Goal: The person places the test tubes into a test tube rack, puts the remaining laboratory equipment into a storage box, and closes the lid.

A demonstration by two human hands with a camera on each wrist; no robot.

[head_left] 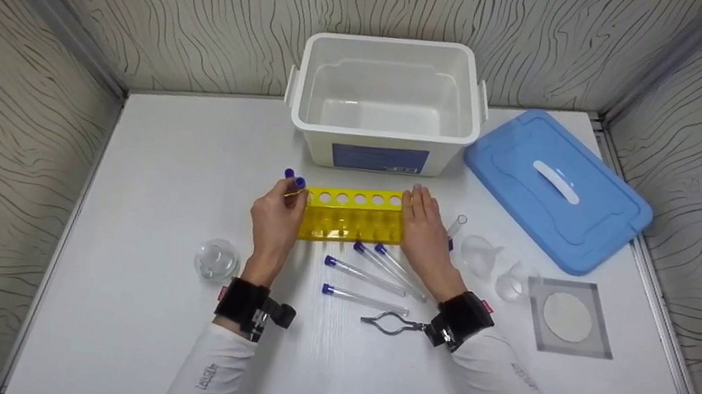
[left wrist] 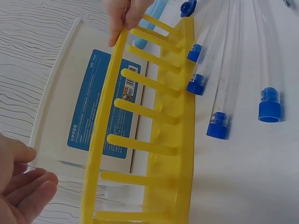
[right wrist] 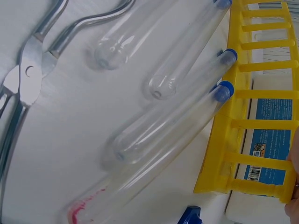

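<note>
The rack (head_left: 352, 216) sits in the middle of the desk (head_left: 160, 151). The left hand (head_left: 277, 218) is at its left end and the right hand (head_left: 425, 232) at its right end. The box (head_left: 385, 103) is behind the rack, at the top. The lid (head_left: 556, 187) lies to the upper right. Four tubes (head_left: 364, 275) lie in front of the rack. The clamp (head_left: 392, 323) lies below them. The flask (head_left: 217, 259) is at the lower left.

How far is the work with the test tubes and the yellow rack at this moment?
Done: the blue lid is off the white box, which holds nothing visible. In hand: the left hand and right hand hold the ends of the yellow rack, with two capped tubes at its left end. Left: four tubes lie loose on the table.
</note>
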